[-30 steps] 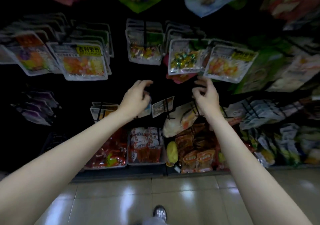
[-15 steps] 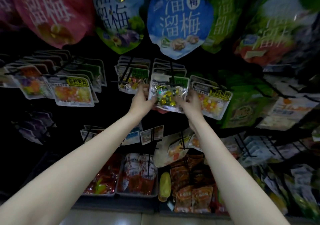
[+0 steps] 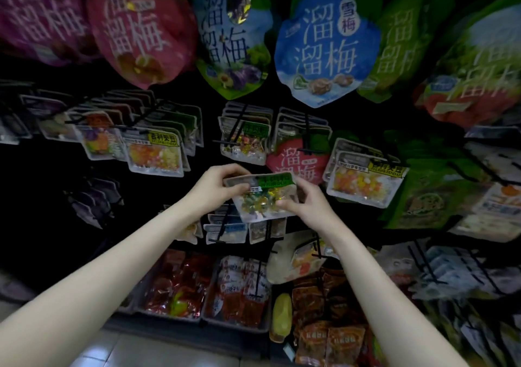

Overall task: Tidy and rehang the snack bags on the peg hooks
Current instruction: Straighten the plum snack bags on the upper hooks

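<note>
Dimly, both hands' grip on candy bag (image 3: pixel 265 197), label blurred

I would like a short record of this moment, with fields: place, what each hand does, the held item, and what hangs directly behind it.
place: dim shop display wall with black peg hooks and hanging snack bags
held item: clear plastic candy bag with green label, off any hook, in front of the display
left hand: grips the bag's upper left corner
right hand: grips the bag's right side
behind the bag: small pink pouch with white characters on a hook
above: large blue pouch with white characters
</note>
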### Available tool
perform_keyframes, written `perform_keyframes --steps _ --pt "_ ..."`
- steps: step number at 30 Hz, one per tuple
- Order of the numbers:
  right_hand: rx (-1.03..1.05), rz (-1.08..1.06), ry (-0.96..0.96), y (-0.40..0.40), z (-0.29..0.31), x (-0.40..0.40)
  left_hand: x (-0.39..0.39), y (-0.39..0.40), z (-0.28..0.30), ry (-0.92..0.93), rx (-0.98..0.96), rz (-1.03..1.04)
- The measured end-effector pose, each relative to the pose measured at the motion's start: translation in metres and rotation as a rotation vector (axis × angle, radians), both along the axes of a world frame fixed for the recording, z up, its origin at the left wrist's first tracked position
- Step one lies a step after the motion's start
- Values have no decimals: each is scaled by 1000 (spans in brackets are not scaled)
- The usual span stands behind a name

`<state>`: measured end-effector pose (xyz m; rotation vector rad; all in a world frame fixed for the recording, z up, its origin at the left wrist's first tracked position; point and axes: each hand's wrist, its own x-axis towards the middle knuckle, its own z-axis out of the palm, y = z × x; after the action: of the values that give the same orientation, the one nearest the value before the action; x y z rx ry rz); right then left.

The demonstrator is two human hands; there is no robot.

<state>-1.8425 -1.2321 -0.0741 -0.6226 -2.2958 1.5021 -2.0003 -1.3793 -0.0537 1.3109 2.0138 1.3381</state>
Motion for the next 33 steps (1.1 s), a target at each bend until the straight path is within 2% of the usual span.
perform_keyframes --steps 3,5,10,17,19,23,28,33 --pt "19 54 -29 -13 -1 -27 -21 -24 7 126 -30 37" --pt "-21 42 31 -19 4 -46 -35 -38 13 189 -48 79" --pt "-43 -191 209 -15 17 -96 -64 -54 20 351 -157 171" --pt "-127 -348 245 6 16 -134 -84 -54 17 365 -198 165" --pt "-55 -452 224 6 13 -133 -85 -53 18 391 -179 158" --pt "93 -526 258 -11 5 -128 -87 -54 18 420 -155 143" --pt "129 -467 373 -45 -11 -119 -90 -52 17 378 -166 167" --pt "-18 -317 314 -49 -20 -120 -91 -46 17 369 -179 198"
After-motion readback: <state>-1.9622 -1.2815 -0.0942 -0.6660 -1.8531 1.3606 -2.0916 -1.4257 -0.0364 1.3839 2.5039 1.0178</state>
